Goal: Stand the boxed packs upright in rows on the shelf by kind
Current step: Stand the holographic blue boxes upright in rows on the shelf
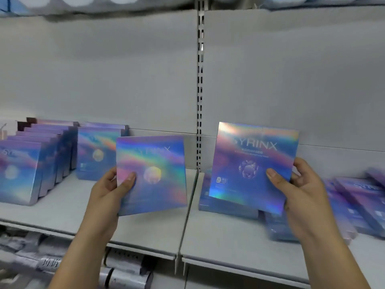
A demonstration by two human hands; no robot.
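The left grip (108, 190) is clamped on the lower left edge of the pearl box (152, 174), thumb (127, 180) on the front face and fingers behind. The box is held off the shelf (62, 213), face to the camera and slightly tilted, over the left board just beside the seam (187, 205) where the two boards meet.

The right grip (300, 190) is clamped on the right edge of the gem box (254, 163) in the same way, thumb (275, 176) in front. This box reads SYRINX above a faceted gem and leans a little to the right, just right of the seam and in front of the slotted post (200, 80).

At the shelf's left end stands the left row (31, 163), several boxes upright one behind another from front to back; its front box bears a pale round mark. Just beside it, nearer the back, the second row (95, 153) stands upright with the same round mark in front.

Toward the right end, flat boxes (358, 205) lie overlapping, blurred. One more flat box (218, 205) lies below the gem box, near the seam.
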